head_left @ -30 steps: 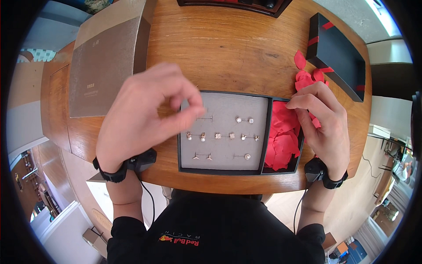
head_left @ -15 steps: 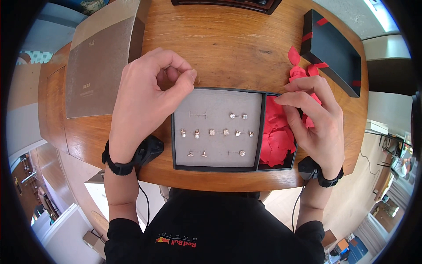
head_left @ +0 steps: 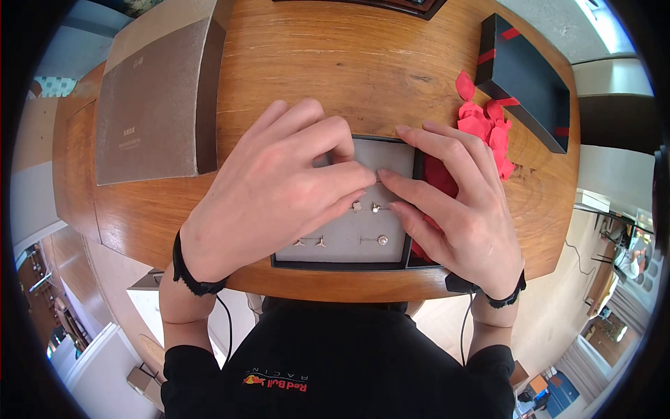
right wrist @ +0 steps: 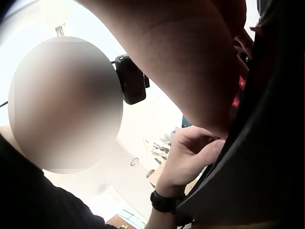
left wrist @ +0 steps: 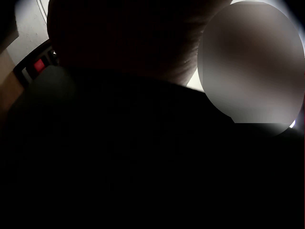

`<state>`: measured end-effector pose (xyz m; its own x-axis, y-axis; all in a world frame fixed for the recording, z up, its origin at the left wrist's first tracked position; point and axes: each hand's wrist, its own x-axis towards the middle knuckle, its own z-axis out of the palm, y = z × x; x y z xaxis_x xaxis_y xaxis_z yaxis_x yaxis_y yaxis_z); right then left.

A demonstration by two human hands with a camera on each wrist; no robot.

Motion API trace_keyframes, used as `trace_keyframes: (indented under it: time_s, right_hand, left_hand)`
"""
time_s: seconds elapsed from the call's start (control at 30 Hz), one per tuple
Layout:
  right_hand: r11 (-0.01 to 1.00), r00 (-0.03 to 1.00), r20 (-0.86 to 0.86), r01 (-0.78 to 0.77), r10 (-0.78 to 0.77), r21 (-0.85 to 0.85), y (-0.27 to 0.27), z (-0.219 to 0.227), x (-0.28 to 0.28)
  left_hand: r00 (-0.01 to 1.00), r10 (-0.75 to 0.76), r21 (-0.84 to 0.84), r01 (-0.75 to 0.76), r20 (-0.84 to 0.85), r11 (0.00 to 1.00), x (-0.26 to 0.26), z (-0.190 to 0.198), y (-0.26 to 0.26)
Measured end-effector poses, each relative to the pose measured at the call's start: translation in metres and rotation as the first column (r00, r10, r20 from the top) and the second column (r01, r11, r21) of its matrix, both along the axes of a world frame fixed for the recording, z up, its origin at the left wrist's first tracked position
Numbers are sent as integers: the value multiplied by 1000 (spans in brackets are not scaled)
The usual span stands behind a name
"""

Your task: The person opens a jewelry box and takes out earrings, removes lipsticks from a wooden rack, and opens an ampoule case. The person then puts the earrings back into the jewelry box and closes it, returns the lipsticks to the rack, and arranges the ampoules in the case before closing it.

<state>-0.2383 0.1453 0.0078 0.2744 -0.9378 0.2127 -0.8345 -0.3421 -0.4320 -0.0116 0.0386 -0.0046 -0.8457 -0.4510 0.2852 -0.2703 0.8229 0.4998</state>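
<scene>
A shallow black box (head_left: 335, 265) has a grey earring pad (head_left: 342, 251) on its left and red petals (head_left: 438, 176) in its right compartment. My left hand (head_left: 286, 174) reaches across the pad, index finger and thumb pinched at the upper right stud earring (head_left: 377, 179), which they mostly hide. From the right, my right hand (head_left: 464, 206) brings its index fingertip up to the same spot, thumb lower and apart. Still showing are a clover stud (head_left: 357, 207), a round stud (head_left: 382, 240) and a small forked pair (head_left: 321, 241). Both wrist views are mostly dark.
A large brown box (head_left: 153, 105) stands at the left of the wooden table (head_left: 314, 63). A black lid with red ribbon (head_left: 527, 87) lies at the back right, beside loose red petals (head_left: 478, 126). A dark tray edge (head_left: 398, 7) shows at the back.
My left hand has moved right and down, from the box's back left corner onto the pad. My right hand has shifted left, from the petals to the pad's upper right earrings.
</scene>
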Motion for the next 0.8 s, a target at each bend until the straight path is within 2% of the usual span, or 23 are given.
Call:
trace_keyframes:
  time_s: [0.23,0.3,0.4,0.47,0.5,0.57,0.6,0.67,0.73,0.8]
  right_hand:
    - [997,996,53,70,-71,9,1,1,4]
    - [994,994,70,82,-88,77,3,4,4]
    - [992,995,60,79,-85,95,2,4,4]
    - [994,995,69,60,-66,89,2,4,3]
    - [996,996,79,41,-47,82,2,4,3]
    - [995,996,93,9,-19,104,3,6,1]
    - [992,994,106,-22,9,127,3,7,1]
    - [991,993,119,-33,17,129,4,6,1]
    - [990,991,130,-42,25,131,4,4,1]
    - [990,966,257,-38,2,133,2,3,-1]
  left_hand:
    - [1000,24,-9,-24,-4,1000,-4,-3,2]
    - [1000,22,6,-22,8,1000,-6,-3,4]
    - [999,28,-36,-26,42,999,-6,-1,6]
    - [999,-10,105,7,31,994,-2,4,3]
    - [999,-9,104,6,31,995,0,6,1]
    - [995,56,275,-32,-79,961,1,8,-3]
    - [995,56,272,-32,-78,962,2,8,-3]
    - [942,305,394,-230,-141,890,3,9,-4]
    - [938,333,391,-270,-101,880,6,7,-9]
    - [931,360,388,-310,-61,868,6,4,-14]
